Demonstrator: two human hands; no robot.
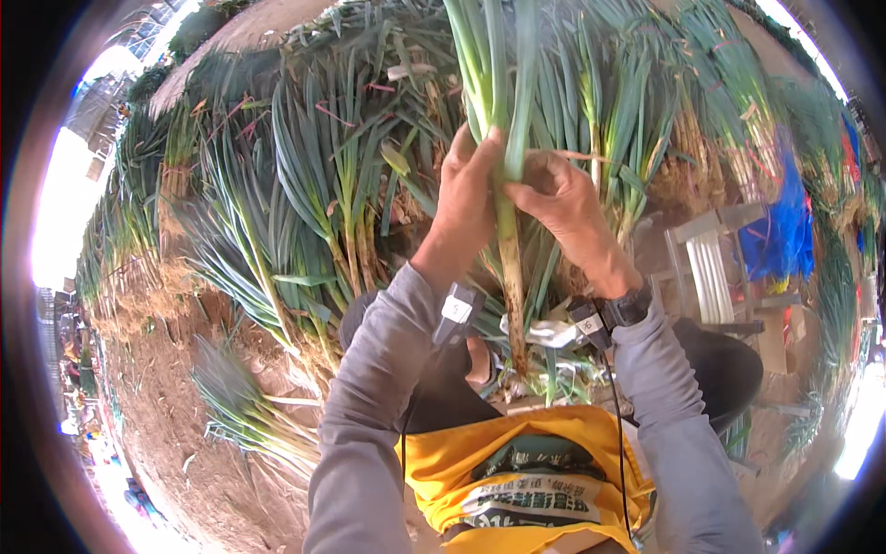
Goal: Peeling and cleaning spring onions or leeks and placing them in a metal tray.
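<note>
One long green onion (pixel 510 254) hangs upright before me, its leaves at the top and its pale, soil-stained root end pointing down toward my lap. My left hand (pixel 464 194) is closed around it where the green leaves begin. From the other side, my right hand (pixel 570 205) pinches the same stalk with curled thumb and forefinger. A thin pale leaf strip (pixel 577 156) sticks out to the right past my right fingers; where it is attached is hidden. Loose peelings (pixel 554 377) lie below the root end, between my legs.
Green onions (pixel 318 175) lie in a wide heap ahead and on both sides. A small loose bunch (pixel 258 411) rests on the soil at left. To the right stand a metal-framed stool (pixel 711 263) and a blue plastic sheet (pixel 783 226). A yellow apron (pixel 443 462) covers my lap.
</note>
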